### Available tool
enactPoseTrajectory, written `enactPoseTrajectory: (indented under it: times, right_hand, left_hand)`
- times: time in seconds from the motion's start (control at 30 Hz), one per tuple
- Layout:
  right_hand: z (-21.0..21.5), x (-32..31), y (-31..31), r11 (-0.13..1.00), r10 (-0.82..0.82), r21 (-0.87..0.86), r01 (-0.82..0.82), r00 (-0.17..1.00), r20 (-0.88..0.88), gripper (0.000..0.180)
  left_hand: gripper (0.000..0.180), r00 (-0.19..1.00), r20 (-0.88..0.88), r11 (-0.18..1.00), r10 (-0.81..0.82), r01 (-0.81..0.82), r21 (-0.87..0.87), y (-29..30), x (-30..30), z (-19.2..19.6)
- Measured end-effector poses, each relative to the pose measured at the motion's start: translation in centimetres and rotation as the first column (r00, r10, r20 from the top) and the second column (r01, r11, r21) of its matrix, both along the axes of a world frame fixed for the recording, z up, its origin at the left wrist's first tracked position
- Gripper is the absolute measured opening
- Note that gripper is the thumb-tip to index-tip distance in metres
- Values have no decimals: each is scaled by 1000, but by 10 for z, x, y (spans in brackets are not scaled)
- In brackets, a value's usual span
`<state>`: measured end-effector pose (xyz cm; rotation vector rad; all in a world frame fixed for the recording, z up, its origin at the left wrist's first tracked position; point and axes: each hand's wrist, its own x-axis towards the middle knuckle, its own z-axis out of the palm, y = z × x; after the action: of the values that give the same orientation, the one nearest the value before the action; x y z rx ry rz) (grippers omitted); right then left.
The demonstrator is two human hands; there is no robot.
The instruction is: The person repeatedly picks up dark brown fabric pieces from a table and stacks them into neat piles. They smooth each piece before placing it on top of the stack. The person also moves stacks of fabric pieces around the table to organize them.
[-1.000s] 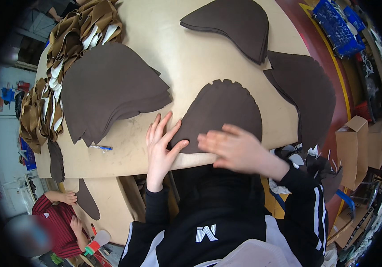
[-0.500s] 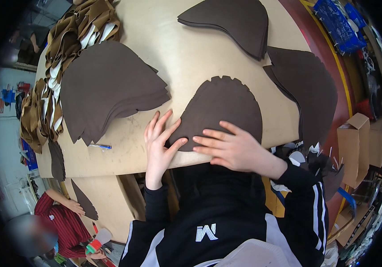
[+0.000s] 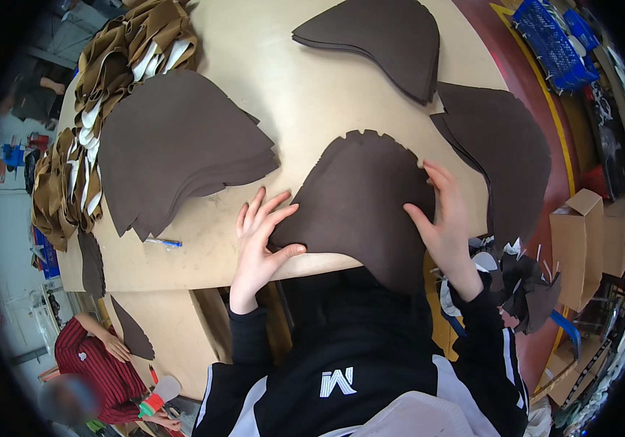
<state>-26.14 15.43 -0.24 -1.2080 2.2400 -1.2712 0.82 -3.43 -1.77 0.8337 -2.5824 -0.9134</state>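
A dark brown leather-like panel [image 3: 360, 200] with a notched top edge lies in front of me, its lower right corner hanging past the table's near edge. My left hand [image 3: 258, 244] rests at its left side, fingers spread and thumb on the lower left corner. At the right edge, my right hand [image 3: 447, 226] has its thumb on the panel and its fingers along the rim, held apart. Whether the panel is one layer or more cannot be told.
Brown panel stacks lie at the left [image 3: 181, 146], the far side [image 3: 385, 40] and the right [image 3: 505, 153]. A blue pen [image 3: 163, 242] and a brown fabric heap [image 3: 119, 73] are on the tabletop [image 3: 254, 65]. A co-worker in a striped sleeve [image 3: 94, 339] sits lower left; cardboard boxes [image 3: 575, 240] stand right.
My right hand has moved from the panel's middle to its right edge. The panel has turned slightly, and its lower right corner now extends over the table edge. My left hand stays nearly in place.
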Motion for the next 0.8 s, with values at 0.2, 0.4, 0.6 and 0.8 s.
enactPoseTrajectory:
  times: [0.2, 0.4, 0.6, 0.8]
  right_hand:
    - [35, -72, 51, 848, -465, -331, 415, 881, -85, 51]
    - [43, -106, 58, 877, -452, -199, 438, 610, -651, 53]
    - [10, 40, -32, 803, 584, 253, -540, 623, -521, 62]
    - [-21, 20, -61, 796, 591, 263, -545, 604, -535, 50]
  left_hand:
    - [82, 996, 1, 995, 94, -94, 33, 3, -9, 6]
    - [65, 984, -12, 984, 175, -176, -28, 8, -12, -1]
    - [65, 985, -4, 985, 172, -172, -24, 8, -10, -1]
    - [63, 986, -12, 986, 166, -166, -10, 11, -13, -1]
